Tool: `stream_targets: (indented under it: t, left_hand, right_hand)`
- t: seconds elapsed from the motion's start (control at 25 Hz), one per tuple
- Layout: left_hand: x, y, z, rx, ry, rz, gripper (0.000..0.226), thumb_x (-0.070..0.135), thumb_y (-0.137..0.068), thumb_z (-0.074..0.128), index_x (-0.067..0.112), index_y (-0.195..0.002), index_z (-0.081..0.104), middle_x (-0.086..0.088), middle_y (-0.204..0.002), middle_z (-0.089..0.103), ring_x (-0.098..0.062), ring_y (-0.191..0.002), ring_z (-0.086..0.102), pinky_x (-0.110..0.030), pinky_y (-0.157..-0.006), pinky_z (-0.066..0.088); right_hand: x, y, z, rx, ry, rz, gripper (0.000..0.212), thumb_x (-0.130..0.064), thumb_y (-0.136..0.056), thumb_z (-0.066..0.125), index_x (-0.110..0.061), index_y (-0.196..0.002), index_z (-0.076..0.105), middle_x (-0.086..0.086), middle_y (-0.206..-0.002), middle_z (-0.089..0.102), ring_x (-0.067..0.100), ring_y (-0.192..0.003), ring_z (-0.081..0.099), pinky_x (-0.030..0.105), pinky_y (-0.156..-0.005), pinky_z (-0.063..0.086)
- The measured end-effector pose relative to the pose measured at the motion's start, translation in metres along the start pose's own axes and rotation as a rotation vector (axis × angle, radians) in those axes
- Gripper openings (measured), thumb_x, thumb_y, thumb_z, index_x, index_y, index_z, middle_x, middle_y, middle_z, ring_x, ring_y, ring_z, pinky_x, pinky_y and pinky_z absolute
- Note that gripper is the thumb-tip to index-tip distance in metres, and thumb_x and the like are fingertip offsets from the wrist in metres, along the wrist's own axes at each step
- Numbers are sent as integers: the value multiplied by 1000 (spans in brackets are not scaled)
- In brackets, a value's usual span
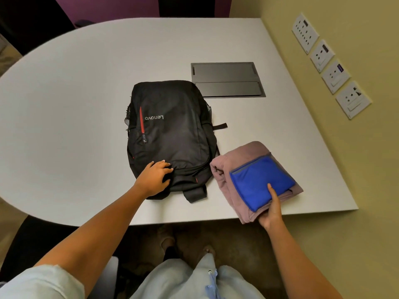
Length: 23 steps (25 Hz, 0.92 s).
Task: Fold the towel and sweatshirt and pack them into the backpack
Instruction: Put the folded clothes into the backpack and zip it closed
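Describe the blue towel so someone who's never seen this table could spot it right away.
Start at the black backpack lying flat on the white table. Just right of it, at the near edge, sits a folded mauve sweatshirt. The towel is the bright blue folded square on top, pinned by the right hand.

Person's kit: pale blue short-sleeved top (pixel 194 283), loose fit, soft fabric. Left sleeve (pixel 41 283) ends above the elbow with a folded hem; forearms bare below that. A light blue drawstring (pixel 212 285) hangs down the chest from a small metal eyelet (pixel 209 272). Left hand (pixel 156 176) and right hand (pixel 272 209) bare: no gloves, rings, watch. Brown shoes (pixel 167 240) under the table edge.
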<state>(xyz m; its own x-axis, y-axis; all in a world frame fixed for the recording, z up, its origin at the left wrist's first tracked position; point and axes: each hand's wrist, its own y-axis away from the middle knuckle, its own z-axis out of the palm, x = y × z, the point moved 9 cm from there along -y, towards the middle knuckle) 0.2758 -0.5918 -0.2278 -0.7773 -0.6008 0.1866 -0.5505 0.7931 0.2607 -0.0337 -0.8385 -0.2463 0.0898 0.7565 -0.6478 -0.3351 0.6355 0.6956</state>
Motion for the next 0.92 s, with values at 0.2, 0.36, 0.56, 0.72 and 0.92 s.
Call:
stream_targets:
  t: [0.2, 0.36, 0.56, 0.72, 0.92]
  left_hand:
    - [30, -14, -3, 32, -286, 22, 60, 10, -96, 54, 12, -153, 36, -9, -152, 41, -31, -144, 32, -47, -122, 21]
    - [34, -20, 5, 16, -452, 49, 60, 13, -100, 53, 6, -154, 28, -13, -150, 41, -34, -137, 40, -50, -117, 29]
    - [25, -18, -4, -18, -255, -23, 30, 13, -103, 42, 12, -127, 60, -14, -126, 65, -35, -111, 62, -43, -96, 50]
    - [12, -8, -83, 295, 273, 35, 17, 23, -98, 60, 18, -102, 76, -3, -98, 77, -27, -86, 72, -37, -80, 56]
    - [-3, -11, -201, 544, 431, 51, 18, 25, -98, 62, 14, -98, 77, 0, -87, 76, -15, -75, 68, -35, -75, 56]
  right_hand:
    - [2, -5, 0, -35, 14, 7, 54, -30, -89, 68, -23, -139, 49, 10, -129, 66, 34, -116, 62, 51, -97, 52]
    - [3, -8, 2, -53, 19, 25, 49, -25, -87, 68, -24, -133, 53, 10, -127, 65, 32, -109, 63, 49, -94, 53]
    - [-4, -9, 9, -82, -33, -33, 54, -29, -86, 70, -25, -137, 52, 8, -126, 67, 32, -111, 64, 49, -91, 55]
    - [-18, -7, 11, -94, -95, -100, 51, -25, -89, 67, -23, -138, 52, 7, -126, 67, 27, -104, 67, 42, -83, 59]
    - [-38, 5, 31, -145, -207, -154, 44, -27, -93, 60, -17, -136, 55, 5, -125, 68, 23, -94, 70, 37, -76, 61]
